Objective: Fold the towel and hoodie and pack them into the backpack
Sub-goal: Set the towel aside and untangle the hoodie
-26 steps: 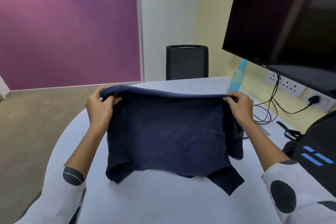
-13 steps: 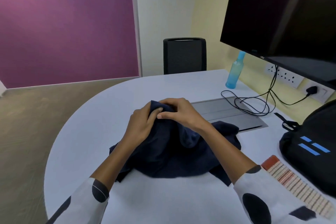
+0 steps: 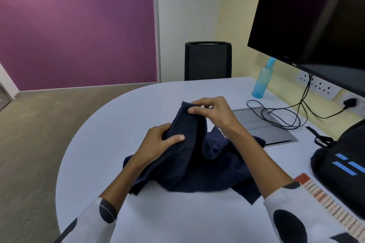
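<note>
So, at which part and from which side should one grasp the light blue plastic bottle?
Grip the light blue plastic bottle around its wider lower body, coming from the table's open left side. It stands upright near the wall, with the black monitor overhanging its cap, so coming from above looks cramped.

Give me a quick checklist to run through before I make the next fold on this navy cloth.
1. Right hand pinching the top edge of the cloth: ok.
2. Left hand gripping the cloth lower down: ok.
3. Cloth flat and squared for a fold: not ok, it is bunched and peaked.
4. Bare table to the left to lay it out: ok.
5. Cable apart from the cloth: ok.
6. Backpack open to receive it: cannot tell, the opening is out of view.
</note>
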Motion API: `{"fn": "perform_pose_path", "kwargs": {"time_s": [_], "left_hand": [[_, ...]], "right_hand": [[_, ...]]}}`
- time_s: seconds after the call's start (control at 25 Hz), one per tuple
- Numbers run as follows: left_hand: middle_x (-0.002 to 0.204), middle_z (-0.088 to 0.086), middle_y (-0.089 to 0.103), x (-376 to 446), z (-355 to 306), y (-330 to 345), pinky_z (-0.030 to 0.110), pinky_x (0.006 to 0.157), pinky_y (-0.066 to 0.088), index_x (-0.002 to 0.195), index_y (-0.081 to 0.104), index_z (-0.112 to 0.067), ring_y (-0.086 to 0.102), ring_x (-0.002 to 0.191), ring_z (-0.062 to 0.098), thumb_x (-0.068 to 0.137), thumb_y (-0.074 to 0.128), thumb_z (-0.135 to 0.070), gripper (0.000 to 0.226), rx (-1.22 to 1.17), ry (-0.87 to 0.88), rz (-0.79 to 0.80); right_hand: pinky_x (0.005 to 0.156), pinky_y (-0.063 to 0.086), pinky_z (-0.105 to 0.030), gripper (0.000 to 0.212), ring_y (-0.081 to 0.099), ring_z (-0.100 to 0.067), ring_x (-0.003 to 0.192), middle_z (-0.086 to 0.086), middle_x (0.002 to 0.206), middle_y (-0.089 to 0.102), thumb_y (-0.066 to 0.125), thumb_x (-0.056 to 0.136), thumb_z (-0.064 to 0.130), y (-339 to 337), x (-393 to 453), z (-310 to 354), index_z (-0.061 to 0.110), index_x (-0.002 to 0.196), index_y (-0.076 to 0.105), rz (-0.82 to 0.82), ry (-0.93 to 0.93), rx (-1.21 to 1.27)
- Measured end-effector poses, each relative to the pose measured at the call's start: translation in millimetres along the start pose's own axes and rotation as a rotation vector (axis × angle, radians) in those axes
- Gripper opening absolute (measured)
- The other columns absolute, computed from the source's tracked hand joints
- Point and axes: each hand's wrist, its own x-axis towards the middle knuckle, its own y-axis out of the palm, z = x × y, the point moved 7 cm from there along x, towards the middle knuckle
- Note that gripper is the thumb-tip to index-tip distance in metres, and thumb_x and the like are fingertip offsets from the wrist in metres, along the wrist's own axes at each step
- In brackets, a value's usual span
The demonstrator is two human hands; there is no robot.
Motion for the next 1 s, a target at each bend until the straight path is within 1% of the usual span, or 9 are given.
{"fn": "perform_pose_path", "kwargs": {"time_s": [0.16, 0.24, 0.32, 0.4, 0.48, 0.6, 0.8, 0.92, 1.0], "left_hand": [[0.071, 0.012, 0.064, -11, 68, -11, 0.036, 0.056, 0.046, 0.076, 0.062, -0.005, 0.057, 0.059, 0.021, 0.073, 0.066, -0.052, 0.048, 0.192, -0.117, -0.072], [0.068, 0.004, 0.066, -21, 109, -15, 0.036, 0.06, 0.049, 0.075, 0.063, -0.011, 0.061, 0.064, 0.024, 0.076, 0.069, -0.041, 0.031, 0.319, -0.226, -0.057], [0.067, -0.002, 0.066, -41, 148, -15, 0.031, 0.063, 0.047, 0.07, 0.063, -0.02, 0.062, 0.068, 0.021, 0.082, 0.068, -0.03, 0.016, 0.488, -0.341, -0.006], [0.075, -0.005, 0.068, -65, 178, -16, 0.027, 0.065, 0.047, 0.066, 0.06, -0.033, 0.064, 0.073, 0.015, 0.087, 0.06, -0.022, 0.024, 0.598, -0.433, 0.016], [0.08, -0.008, 0.068, -77, 190, -21, 0.024, 0.066, 0.047, 0.068, 0.055, -0.04, 0.064, 0.077, 0.013, 0.09, 0.056, -0.018, 0.031, 0.566, -0.464, -0.027], [0.088, -0.008, 0.066, -71, 171, -25, 0.023, 0.07, 0.044, 0.083, 0.06, -0.035, 0.063, 0.087, 0.011, 0.084, 0.069, -0.034, 0.01, 0.342, -0.387, -0.161], [0.114, -0.016, 0.056, -27, 92, 13, 0.013, 0.079, 0.04, 0.121, 0.056, -0.031, 0.053, 0.105, -0.003, 0.072, 0.073, -0.055, 0.057, -0.002, -0.198, -0.23], [0.121, -0.019, 0.054, -2, 33, 23, 0.01, 0.081, 0.04, 0.127, 0.05, -0.033, 0.051, 0.11, -0.005, 0.073, 0.072, -0.057, 0.063, -0.089, -0.059, -0.269], [0.119, -0.021, 0.058, 9, 1, 23, 0.011, 0.082, 0.046, 0.125, 0.052, -0.034, 0.055, 0.106, -0.005, 0.078, 0.071, -0.05, 0.053, -0.165, 0.025, -0.291]], "right_hand": [[0.042, 0.044, -0.018, 0.01, 0.056, -0.008, 0.043, -0.005, 0.07, 0.064, 0.073, 0.082, 0.009, -39, 10, 6, 0.003, 0.09, 0.071, -0.183, 0.037, 0.084], [0.048, 0.055, -0.026, 0.001, 0.064, -0.016, 0.048, -0.01, 0.074, 0.062, 0.066, 0.086, 0.003, -55, 12, 6, 0.002, 0.087, 0.065, -0.245, 0.038, 0.226], [0.053, 0.058, -0.028, 0.008, 0.067, -0.018, 0.052, -0.012, 0.077, 0.06, 0.06, 0.089, 0.0, -75, 15, 10, 0.005, 0.083, 0.06, -0.321, 0.009, 0.321], [0.055, 0.058, -0.028, 0.01, 0.069, -0.019, 0.056, -0.013, 0.081, 0.059, 0.056, 0.092, 0.001, -98, 19, 16, 0.006, 0.083, 0.055, -0.391, -0.016, 0.394], [0.058, 0.059, -0.03, 0.007, 0.071, -0.021, 0.061, -0.012, 0.083, 0.06, 0.055, 0.094, 0.003, -116, 24, 23, 0.005, 0.087, 0.052, -0.43, -0.028, 0.455], [0.064, 0.061, -0.034, 0.012, 0.071, -0.021, 0.061, -0.009, 0.079, 0.063, 0.058, 0.092, 0.003, -120, 26, 30, 0.007, 0.081, 0.053, -0.427, -0.025, 0.47], [0.06, 0.06, -0.032, 0.006, 0.069, -0.021, 0.056, -0.011, 0.074, 0.065, 0.066, 0.084, -0.001, -64, 19, 19, 0.003, 0.082, 0.063, -0.291, 0.025, 0.407], [0.059, 0.057, -0.029, 0.009, 0.067, -0.022, 0.053, -0.012, 0.075, 0.065, 0.073, 0.079, 0.002, -26, 11, 7, 0.0, 0.086, 0.068, -0.182, 0.058, 0.288], [0.059, 0.055, -0.028, 0.013, 0.064, -0.02, 0.052, -0.009, 0.073, 0.068, 0.077, 0.076, 0.007, -3, 6, -1, 0.002, 0.086, 0.071, -0.089, 0.068, 0.165]]}}
